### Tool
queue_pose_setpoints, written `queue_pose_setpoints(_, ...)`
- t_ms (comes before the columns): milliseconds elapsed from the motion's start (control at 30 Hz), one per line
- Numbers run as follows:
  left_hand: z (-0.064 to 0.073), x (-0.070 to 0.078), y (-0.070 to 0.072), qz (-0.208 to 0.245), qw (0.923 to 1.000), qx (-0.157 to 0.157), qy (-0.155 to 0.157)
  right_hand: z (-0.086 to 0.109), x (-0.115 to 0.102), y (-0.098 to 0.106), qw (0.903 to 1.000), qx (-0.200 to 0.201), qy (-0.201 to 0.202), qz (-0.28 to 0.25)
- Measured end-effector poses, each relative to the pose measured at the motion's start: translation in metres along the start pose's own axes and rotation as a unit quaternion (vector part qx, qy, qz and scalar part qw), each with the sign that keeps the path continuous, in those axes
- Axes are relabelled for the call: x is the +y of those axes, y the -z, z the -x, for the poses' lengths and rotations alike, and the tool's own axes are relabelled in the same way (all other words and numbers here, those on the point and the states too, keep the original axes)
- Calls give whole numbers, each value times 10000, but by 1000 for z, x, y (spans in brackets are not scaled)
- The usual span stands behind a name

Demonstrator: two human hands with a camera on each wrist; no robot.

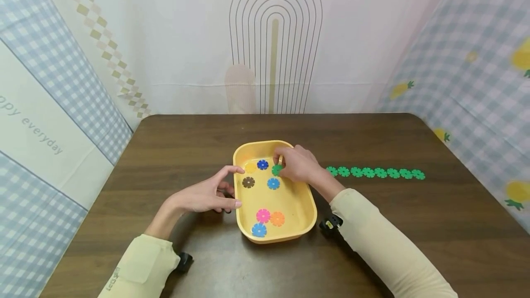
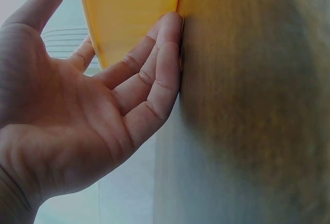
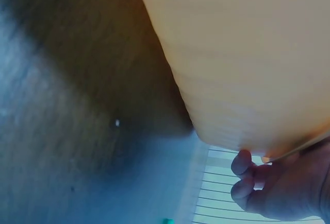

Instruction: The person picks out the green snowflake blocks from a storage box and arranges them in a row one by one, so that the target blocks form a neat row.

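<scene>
A yellow tray (image 1: 290,206) stands on the table with several flower-shaped plastic discs in it. My left hand (image 1: 207,193) rests against its left side, index fingertip at the rim and thumb low beside the wall. In the left wrist view the other fingers of the left hand (image 2: 87,105) lie loosely bent by the wall, on the tabletop. My right hand (image 1: 300,163) reaches over the far right rim and pinches a green disc (image 1: 277,169), partly covered by the thumb. Some fingers of the right hand (image 3: 283,188) stay outside the wall in the right wrist view.
A row of several green discs (image 1: 380,173) runs rightward from the tray across the brown table (image 1: 198,137). Inside the tray lie dark blue (image 1: 262,164), brown (image 1: 248,182), pink (image 1: 262,215) and orange (image 1: 277,218) discs, plus yellow and light blue ones. Cloth hangs behind.
</scene>
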State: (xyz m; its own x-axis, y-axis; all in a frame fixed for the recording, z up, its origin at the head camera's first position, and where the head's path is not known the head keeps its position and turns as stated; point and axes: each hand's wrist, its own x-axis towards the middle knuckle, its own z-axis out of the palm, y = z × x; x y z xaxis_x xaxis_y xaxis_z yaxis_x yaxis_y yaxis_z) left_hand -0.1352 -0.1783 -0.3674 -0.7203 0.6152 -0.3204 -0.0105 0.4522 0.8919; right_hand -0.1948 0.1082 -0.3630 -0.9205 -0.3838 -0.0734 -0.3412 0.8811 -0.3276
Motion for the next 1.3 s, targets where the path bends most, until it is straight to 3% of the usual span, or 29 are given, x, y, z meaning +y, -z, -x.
queue_pose_setpoints(900, 1, 1, 0, -48, 10000, 10, 11, 15, -13, 11, 9976, 550, -386, 148)
queue_pose_setpoints(1100, 1, 0, 0, -70, 10000, 29, 15, 19, -10, 20, 9960, 835, -307, -72)
queue_pose_setpoints(1300, 1, 1, 1, -69, 10000, 10, 41, 22, -2, 28, 9931, 834, -323, -756)
